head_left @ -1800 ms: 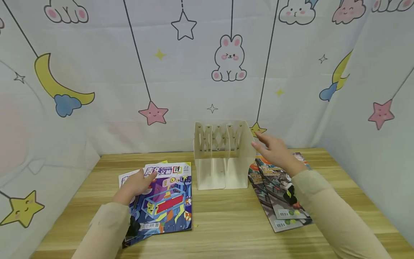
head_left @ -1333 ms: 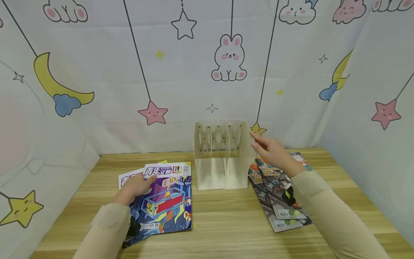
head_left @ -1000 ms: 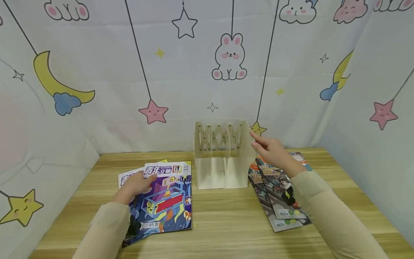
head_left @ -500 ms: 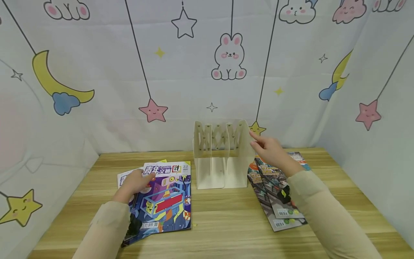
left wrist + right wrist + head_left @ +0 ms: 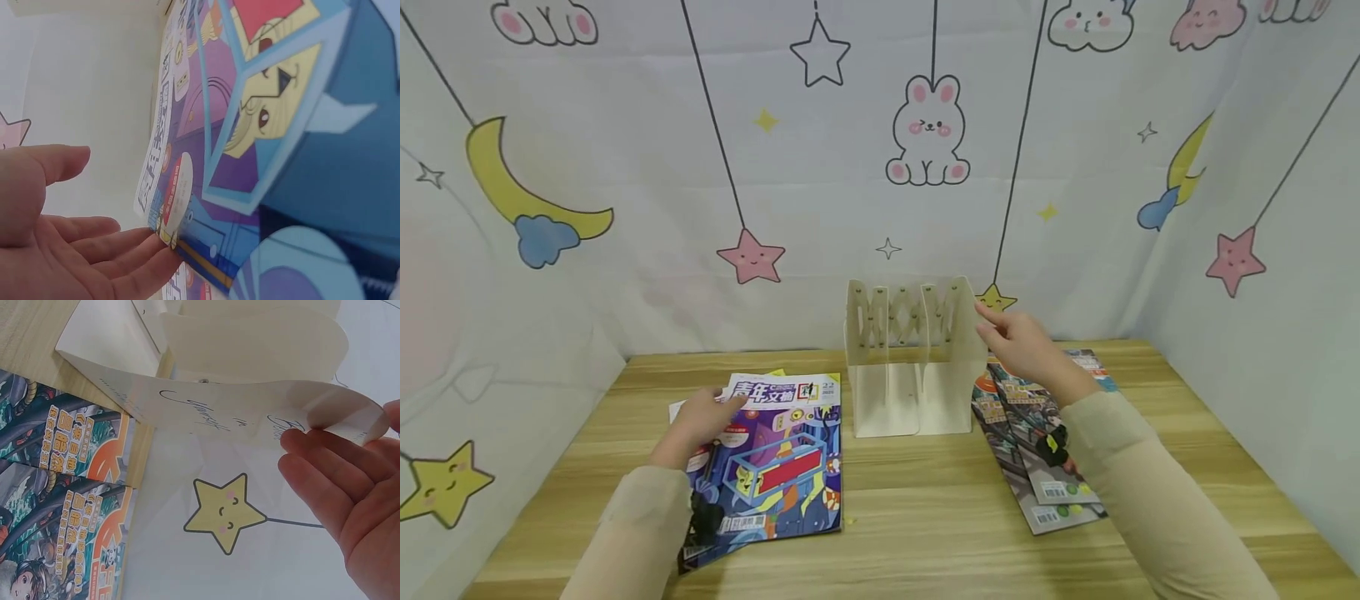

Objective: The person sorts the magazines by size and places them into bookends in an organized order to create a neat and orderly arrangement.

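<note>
1. Head view, nearest: on the wood-grain desk [image 5: 917, 517], two overlapping 青年文摘 magazines [image 5: 786, 479] lie at left; the left hand [image 5: 700, 417] has its fingers loosely extended at their left edge, holding nothing (thumb clear of the cover).
2. Two overlapping comic-style magazines [image 5: 1037, 442] lie at right, beneath the right forearm.
3. Farther back, between both pairs, stands a cream expandable bookend [image 5: 887, 408]; the right hand [image 5: 1026, 346] touches its right panel, fingers nearly straight, not gripping.
4. Behind hangs a cartoon-printed cloth [image 5: 827, 183].
</note>
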A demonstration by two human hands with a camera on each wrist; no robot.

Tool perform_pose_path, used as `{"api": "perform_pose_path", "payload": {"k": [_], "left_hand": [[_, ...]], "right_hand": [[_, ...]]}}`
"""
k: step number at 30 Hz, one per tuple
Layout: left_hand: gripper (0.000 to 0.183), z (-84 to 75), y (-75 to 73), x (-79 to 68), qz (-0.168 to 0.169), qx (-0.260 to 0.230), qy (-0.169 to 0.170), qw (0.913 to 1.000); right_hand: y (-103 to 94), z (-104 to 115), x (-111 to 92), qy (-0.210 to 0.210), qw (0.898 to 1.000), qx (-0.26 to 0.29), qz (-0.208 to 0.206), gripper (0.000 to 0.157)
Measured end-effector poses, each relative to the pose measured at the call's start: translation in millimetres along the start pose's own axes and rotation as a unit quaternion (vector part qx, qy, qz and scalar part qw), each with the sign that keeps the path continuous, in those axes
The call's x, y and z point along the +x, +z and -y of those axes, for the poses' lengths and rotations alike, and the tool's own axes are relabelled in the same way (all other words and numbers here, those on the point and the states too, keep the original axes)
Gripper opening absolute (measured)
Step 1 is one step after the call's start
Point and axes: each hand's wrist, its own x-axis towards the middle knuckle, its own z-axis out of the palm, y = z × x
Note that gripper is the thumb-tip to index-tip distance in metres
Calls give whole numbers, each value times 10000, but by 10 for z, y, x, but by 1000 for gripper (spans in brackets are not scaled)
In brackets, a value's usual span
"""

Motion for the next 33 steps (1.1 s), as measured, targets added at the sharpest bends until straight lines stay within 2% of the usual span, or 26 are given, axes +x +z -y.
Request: {"api": "perform_pose_path", "payload": {"k": [5, 12, 18, 33], "left_hand": [[69, 38, -30, 14, 15, -211, -40, 9998], [53, 22, -61, 24, -285, 134, 192, 9993], [51, 15, -63, 19, -277, 147, 358, 9989], [43, -47, -42, 44, -514, 69, 419, 9978]], "right_hand": [[-3, 34, 3, 125, 9999, 38, 41, 50], [-32, 92, 9, 197, 9997, 51, 119, 49], [-61, 87, 13, 264, 9993, 35, 254, 50], [-51, 117, -9, 388, 9989, -22, 276, 50]]}}
